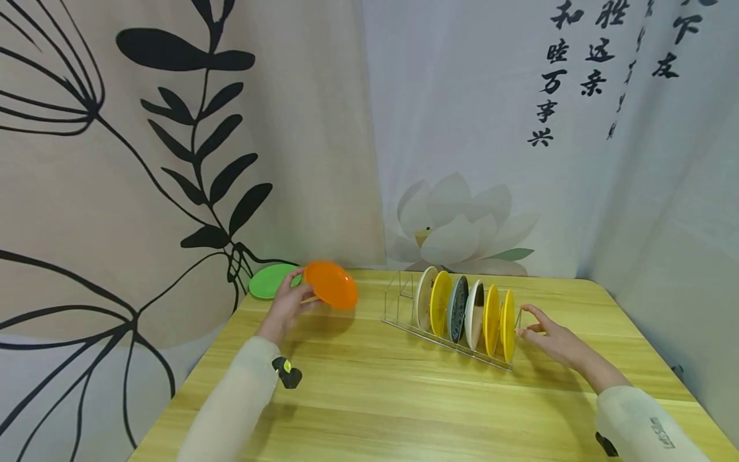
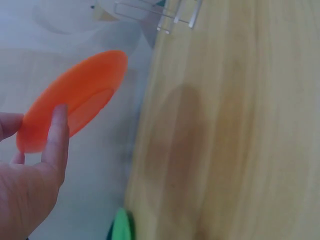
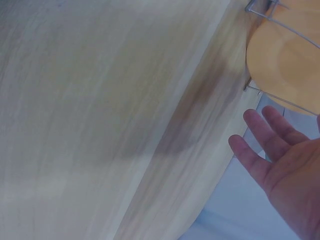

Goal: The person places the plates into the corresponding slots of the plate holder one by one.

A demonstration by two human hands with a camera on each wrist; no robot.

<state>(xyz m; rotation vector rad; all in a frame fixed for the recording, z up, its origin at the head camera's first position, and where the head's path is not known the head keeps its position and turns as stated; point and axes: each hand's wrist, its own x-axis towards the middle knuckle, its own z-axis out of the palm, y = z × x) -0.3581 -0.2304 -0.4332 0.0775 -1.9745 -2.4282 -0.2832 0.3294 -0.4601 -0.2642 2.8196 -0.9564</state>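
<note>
In my left hand (image 1: 287, 304) I hold an orange plate (image 1: 331, 285) by its edge, raised and tilted over the table. The left wrist view shows the thumb at the rim and a finger along the face of the plate (image 2: 82, 97). A wire plate rack (image 1: 424, 335) stands to the right with several plates upright in it: white, yellow and one dark patterned plate (image 1: 458, 310). Beside the rack's right end is my right hand (image 1: 551, 339), its fingers spread and thumb right at the end wire, close to the outermost yellow plate (image 1: 507, 326).
A green plate (image 1: 270, 282) lies at the table's back left, partly behind my left hand. The wooden table (image 1: 369, 404) extends to a curtain (image 1: 312, 160) at the back and another on the right. The rack's left end has bare wire slots.
</note>
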